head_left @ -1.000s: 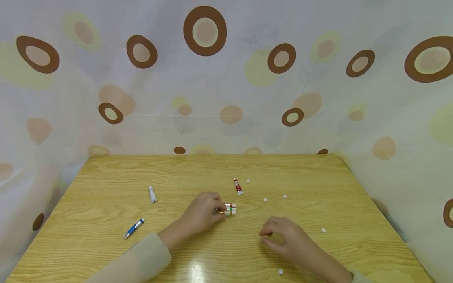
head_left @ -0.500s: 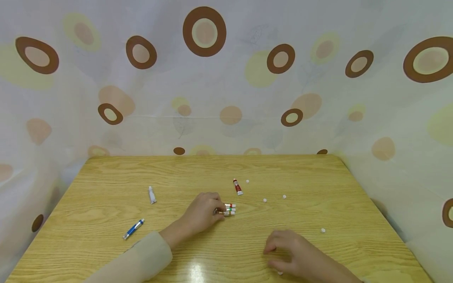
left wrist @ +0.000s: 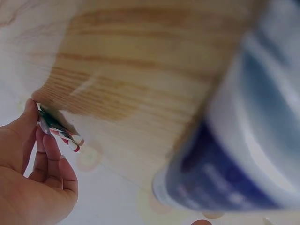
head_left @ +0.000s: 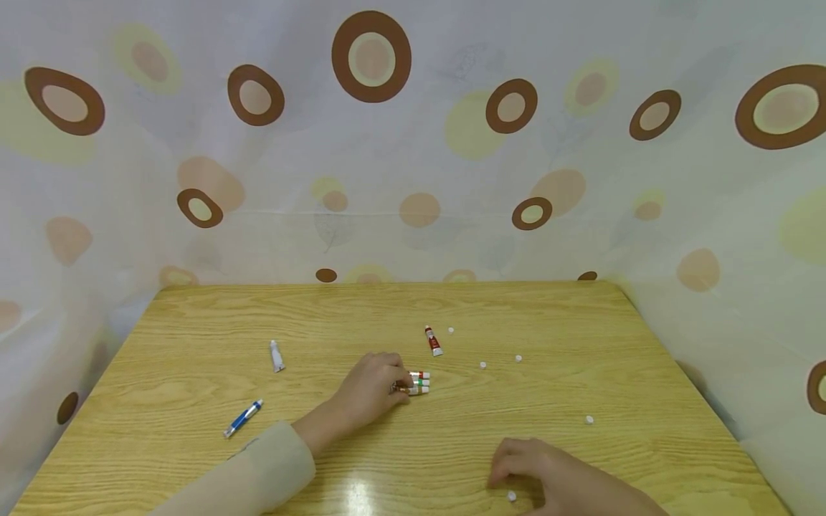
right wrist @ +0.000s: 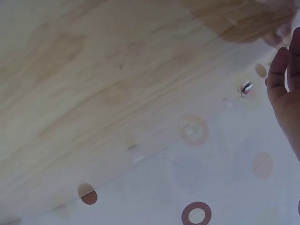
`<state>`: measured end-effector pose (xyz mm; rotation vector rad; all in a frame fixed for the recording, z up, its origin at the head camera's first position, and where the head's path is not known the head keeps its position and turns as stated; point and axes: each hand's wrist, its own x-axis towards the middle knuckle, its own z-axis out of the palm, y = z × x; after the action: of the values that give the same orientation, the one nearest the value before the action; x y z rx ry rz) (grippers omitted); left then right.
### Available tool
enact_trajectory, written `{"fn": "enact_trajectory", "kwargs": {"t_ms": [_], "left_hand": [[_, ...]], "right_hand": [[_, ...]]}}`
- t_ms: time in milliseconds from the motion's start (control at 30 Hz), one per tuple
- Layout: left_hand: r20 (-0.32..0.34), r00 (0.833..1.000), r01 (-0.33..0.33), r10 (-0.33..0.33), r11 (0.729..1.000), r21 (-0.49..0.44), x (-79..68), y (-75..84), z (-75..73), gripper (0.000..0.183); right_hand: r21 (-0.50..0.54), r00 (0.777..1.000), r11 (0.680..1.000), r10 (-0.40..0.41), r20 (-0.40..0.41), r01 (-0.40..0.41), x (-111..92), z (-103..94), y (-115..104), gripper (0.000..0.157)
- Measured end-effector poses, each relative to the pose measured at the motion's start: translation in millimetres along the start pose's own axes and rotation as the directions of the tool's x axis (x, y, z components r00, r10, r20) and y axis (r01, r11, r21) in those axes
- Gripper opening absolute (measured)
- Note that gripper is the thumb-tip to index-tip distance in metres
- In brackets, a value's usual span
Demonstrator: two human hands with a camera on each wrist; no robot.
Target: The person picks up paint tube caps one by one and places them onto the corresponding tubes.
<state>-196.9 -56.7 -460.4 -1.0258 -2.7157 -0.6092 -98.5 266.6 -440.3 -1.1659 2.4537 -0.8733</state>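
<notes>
My left hand [head_left: 369, 390] grips three small paint tubes [head_left: 419, 383] lying side by side at the middle of the table. Their white caps point right, with red, green and brownish bands; my fingers hide the other ends. In the left wrist view, thumb and fingertips pinch the tubes [left wrist: 61, 129]. My right hand [head_left: 548, 469] is near the front edge, fingers bent and thumb apart, around a small white cap [head_left: 512, 496] that shows between them. The right wrist view has only part of that hand [right wrist: 286, 93] at its right edge.
A red tube [head_left: 434, 341] lies beyond my left hand. Further left are a white tube [head_left: 277, 355] and a blue tube [head_left: 243, 418]. More white caps are scattered to the right, one [head_left: 589, 420] beyond my right hand. A patterned curtain [head_left: 413, 143] encloses the table.
My right hand has moved toward the front edge, down to the nearest white cap, its fingers and thumb spreading apart. My left hand stays on the tubes.
</notes>
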Motion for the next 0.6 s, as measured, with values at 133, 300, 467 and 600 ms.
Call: {"fn": "enact_trajectory", "kwargs": {"t_ms": [133, 300, 467, 600], "left_hand": [[-0.010, 1.000, -0.013, 0.013, 1.000, -0.001, -0.2, 0.2, 0.4, 0.015], [-0.021, 1.000, -0.018, 0.018, 1.000, -0.004, -0.6, 0.7, 0.5, 0.014], [-0.024, 1.000, -0.018, 0.018, 1.000, -0.002, -0.5, 0.4, 1.7, 0.013], [-0.024, 0.999, -0.021, 0.021, 1.000, -0.003, -0.7, 0.1, 1.9, 0.012]], "right_hand": [[0.009, 0.999, 1.000, 0.018, 0.047, -0.018, -0.7, -1.1, 2.5, 0.033], [0.073, 0.994, 0.997, 0.031, 0.102, -0.039, -0.3, 0.1, 4.7, 0.024], [0.152, 0.991, 0.986, 0.041, 0.128, -0.061, 2.6, 2.8, 3.4, 0.009], [0.218, 0.989, 0.973, 0.038, 0.145, -0.070, 3.6, 4.2, 3.3, 0.007]]}}
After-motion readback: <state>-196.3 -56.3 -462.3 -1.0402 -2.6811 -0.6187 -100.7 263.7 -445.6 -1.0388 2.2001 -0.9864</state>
